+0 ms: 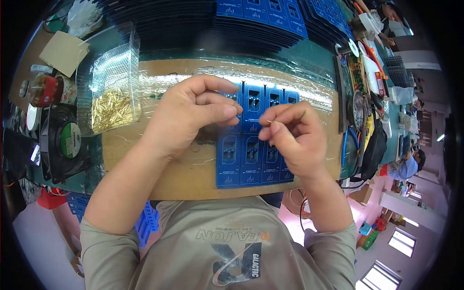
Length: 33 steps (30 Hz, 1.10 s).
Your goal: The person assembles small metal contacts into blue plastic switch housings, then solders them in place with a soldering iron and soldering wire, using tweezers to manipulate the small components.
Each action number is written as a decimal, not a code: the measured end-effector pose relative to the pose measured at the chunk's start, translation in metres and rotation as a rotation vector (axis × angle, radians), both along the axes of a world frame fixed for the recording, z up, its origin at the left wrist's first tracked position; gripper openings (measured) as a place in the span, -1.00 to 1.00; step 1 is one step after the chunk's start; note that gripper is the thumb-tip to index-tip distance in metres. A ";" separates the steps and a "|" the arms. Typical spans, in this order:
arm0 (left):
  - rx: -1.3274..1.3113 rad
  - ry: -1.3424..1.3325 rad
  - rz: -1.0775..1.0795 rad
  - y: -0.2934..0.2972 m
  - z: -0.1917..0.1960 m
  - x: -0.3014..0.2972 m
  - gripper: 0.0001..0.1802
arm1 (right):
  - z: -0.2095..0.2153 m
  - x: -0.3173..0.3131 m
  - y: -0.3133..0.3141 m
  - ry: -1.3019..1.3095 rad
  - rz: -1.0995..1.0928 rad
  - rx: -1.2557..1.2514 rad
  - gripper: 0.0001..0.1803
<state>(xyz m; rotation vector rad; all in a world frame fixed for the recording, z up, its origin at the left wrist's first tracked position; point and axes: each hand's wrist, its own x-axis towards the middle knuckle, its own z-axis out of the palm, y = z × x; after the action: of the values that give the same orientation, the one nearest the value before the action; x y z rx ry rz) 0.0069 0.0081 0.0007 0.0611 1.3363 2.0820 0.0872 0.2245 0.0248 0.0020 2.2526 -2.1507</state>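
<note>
A panel of blue circuit boards [240,178] lies on the brown board in front of me, partly covered by my hands. Above its left side is my left hand [195,107], thumb and fingers curled together; whatever may be between the fingertips is too small to make out. My right hand [297,140] hovers over the panel's right side, its thumb and index finger pinching a thin gold pin [270,122]. The two hands are apart. To the left, a clear plastic tray [130,63] holds a heap of similar gold pins [112,110].
Tall stacks of blue circuit boards [261,12] stand at the back. On the left are a black fan [60,142], a jar with a red label [48,90] and a piece of cardboard [63,52]. Tools, including blue-handled pliers [345,147], crowd the right edge. Other people work farther right.
</note>
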 end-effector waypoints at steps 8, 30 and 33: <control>-0.029 0.008 -0.008 0.000 -0.001 0.000 -0.60 | 0.011 0.020 0.039 -0.005 0.256 0.814 -0.81; -0.019 0.018 -0.006 -0.001 -0.002 0.000 -0.58 | 0.023 0.022 0.022 -0.076 0.317 0.904 -0.74; -0.030 0.015 -0.005 0.000 0.000 0.000 -0.57 | 0.024 0.022 0.021 -0.080 0.311 0.890 -0.75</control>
<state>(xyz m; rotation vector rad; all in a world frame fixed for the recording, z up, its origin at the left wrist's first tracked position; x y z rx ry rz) 0.0073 0.0076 0.0010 0.0677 1.3751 2.0606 0.1087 0.2453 0.0483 -0.2176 2.7089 -0.8728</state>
